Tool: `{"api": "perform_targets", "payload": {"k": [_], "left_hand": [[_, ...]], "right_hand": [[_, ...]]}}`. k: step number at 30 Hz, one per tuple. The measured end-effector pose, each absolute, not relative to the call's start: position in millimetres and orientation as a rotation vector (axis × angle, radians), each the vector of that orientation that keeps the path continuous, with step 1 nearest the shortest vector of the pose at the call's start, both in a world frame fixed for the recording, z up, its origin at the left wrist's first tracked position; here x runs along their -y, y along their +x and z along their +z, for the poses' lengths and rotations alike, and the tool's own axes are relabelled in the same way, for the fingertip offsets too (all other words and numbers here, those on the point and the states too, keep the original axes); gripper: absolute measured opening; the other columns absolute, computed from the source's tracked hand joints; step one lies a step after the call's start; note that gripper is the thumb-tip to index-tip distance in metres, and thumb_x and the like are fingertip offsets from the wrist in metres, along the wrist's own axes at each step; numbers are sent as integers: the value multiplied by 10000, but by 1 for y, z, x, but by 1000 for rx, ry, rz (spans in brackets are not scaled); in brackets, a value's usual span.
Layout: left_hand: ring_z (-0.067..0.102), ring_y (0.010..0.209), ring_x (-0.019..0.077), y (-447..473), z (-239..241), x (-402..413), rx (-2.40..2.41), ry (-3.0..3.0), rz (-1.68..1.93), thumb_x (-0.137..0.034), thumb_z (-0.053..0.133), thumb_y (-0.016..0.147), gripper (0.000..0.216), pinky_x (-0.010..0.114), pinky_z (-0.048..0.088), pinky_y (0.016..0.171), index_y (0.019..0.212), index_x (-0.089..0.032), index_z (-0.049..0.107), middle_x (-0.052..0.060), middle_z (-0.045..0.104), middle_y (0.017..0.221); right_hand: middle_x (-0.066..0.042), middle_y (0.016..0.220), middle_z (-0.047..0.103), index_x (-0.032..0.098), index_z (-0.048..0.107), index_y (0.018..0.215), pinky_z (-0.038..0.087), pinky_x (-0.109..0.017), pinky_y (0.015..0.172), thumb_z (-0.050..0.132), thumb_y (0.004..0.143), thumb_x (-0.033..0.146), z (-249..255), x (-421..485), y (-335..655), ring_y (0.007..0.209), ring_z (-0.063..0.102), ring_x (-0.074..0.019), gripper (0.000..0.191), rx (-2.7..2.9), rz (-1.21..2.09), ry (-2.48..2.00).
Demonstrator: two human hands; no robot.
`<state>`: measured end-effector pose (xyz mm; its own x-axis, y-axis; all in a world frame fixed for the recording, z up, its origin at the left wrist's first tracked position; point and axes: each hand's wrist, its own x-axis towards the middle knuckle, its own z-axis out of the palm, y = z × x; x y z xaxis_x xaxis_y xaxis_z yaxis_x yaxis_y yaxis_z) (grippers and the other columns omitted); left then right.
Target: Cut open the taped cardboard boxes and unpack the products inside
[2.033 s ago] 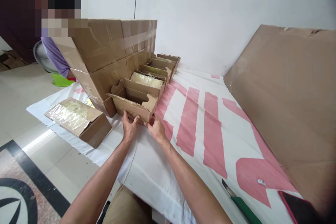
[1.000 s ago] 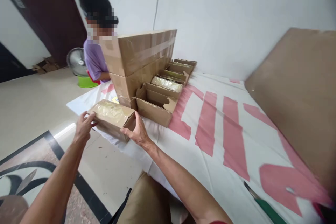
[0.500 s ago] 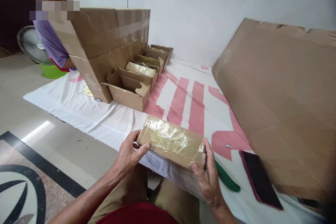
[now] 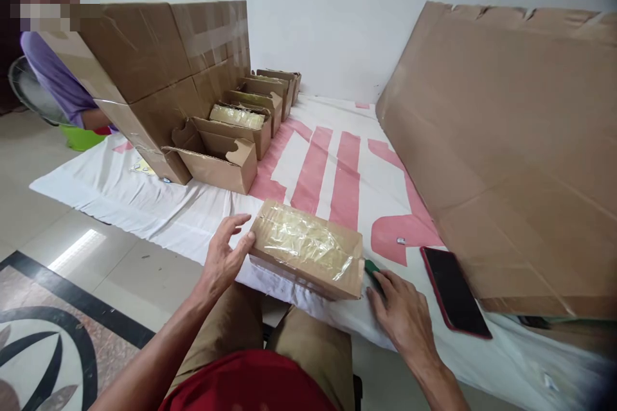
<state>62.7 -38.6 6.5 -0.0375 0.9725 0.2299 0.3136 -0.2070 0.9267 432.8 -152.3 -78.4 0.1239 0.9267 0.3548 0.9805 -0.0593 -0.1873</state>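
Note:
A small cardboard box lies at the table's near edge, its top covered with shiny, crinkled clear tape. My left hand is beside the box's left end, fingers apart, the thumb against its corner. To the right of the box, my right hand has its fingers curled over a curved green tool. Only one end of that tool shows past the fingers; its kind cannot be made out.
Several open cardboard boxes stand in a row beyond, against a stack of larger taped cartons. A phone lies right of my right hand, near a big cardboard sheet. A person in a purple sleeve sits behind the stack.
My right hand has let go of the box and moved right onto the green tool. My left hand has loosened from the box's left end. The view has shifted slightly.

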Motion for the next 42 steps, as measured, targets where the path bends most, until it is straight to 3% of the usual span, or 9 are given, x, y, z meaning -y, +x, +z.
{"api": "perform_targets", "payload": {"k": [5, 9, 12, 16, 22, 28, 34, 39, 42], "left_hand": [[607, 1254, 295, 90, 4, 7, -1179, 1683, 1378, -396, 595, 916, 296, 462, 480, 1099, 1125, -235, 728, 99, 676, 1278], [593, 1293, 314, 95, -5, 2, -1122, 1606, 1369, -337, 574, 911, 258, 503, 424, 1164, 1043, -214, 758, 110, 672, 1308], [573, 1335, 318, 92, -10, 5, -1116, 1548, 1325, -307, 570, 909, 275, 503, 404, 1186, 1072, -206, 767, 109, 654, 1368], [569, 1351, 300, 92, -12, 6, -1093, 1503, 1333, -292, 548, 914, 299, 486, 395, 1200, 1088, -185, 767, 115, 654, 1383], [594, 1328, 281, 96, -16, 3, -1063, 1448, 1386, -255, 531, 910, 297, 478, 413, 1189, 1064, -175, 772, 125, 675, 1359], [614, 1304, 268, 98, -18, 4, -1050, 1436, 1399, -224, 521, 908, 297, 464, 426, 1180, 1056, -179, 775, 121, 692, 1330], [619, 1299, 259, 100, -18, 3, -1040, 1429, 1420, -221, 519, 910, 298, 442, 439, 1167, 1056, -173, 775, 123, 692, 1320], [626, 1292, 260, 99, -16, 4, -1055, 1435, 1421, -203, 516, 906, 303, 447, 446, 1162, 1053, -175, 780, 121, 702, 1309], [629, 1287, 265, 99, -15, 5, -1067, 1425, 1423, -208, 519, 907, 301, 457, 448, 1162, 1050, -176, 782, 121, 704, 1311]], "right_hand": [[-181, 1103, 760, 148, 668, 1252, 532, -502, 763, 407, 978, 282, -89, 146, 430, 955, 697, -359, 401, 1902, -323, -2178], [-154, 1075, 766, 216, 675, 1201, 559, -496, 809, 380, 988, 340, -83, 148, 437, 981, 712, -346, 385, 1819, -148, -2052], [-132, 1027, 773, 228, 675, 1178, 582, -448, 800, 381, 991, 434, -54, 155, 442, 936, 734, -319, 405, 1607, -27, -1960], [-44, 760, 745, 226, 697, 1120, 578, -357, 678, 421, 1011, 506, 21, 151, 425, 719, 725, -259, 408, 1507, 170, -1990], [-59, 1083, 800, 245, 732, 1181, 599, -326, 823, 459, 1035, 394, 96, 97, 350, 951, 760, -234, 344, 2117, 232, -1599], [-70, 1067, 809, 210, 692, 1319, 622, -379, 744, 410, 1038, 309, 90, 61, 322, 916, 772, -252, 411, 2386, 148, -1583], [-73, 1267, 766, 223, 669, 1371, 619, -379, 906, 435, 1048, 334, 84, 63, 329, 1091, 753, -240, 414, 2277, 280, -1562], [-68, 1214, 784, 213, 696, 1318, 608, -373, 907, 432, 1048, 316, 91, 61, 325, 1074, 755, -238, 391, 2312, 318, -1556], [-67, 1131, 798, 205, 706, 1268, 600, -365, 828, 435, 1042, 305, 95, 55, 319, 1002, 761, -238, 367, 2386, 264, -1565]]}}
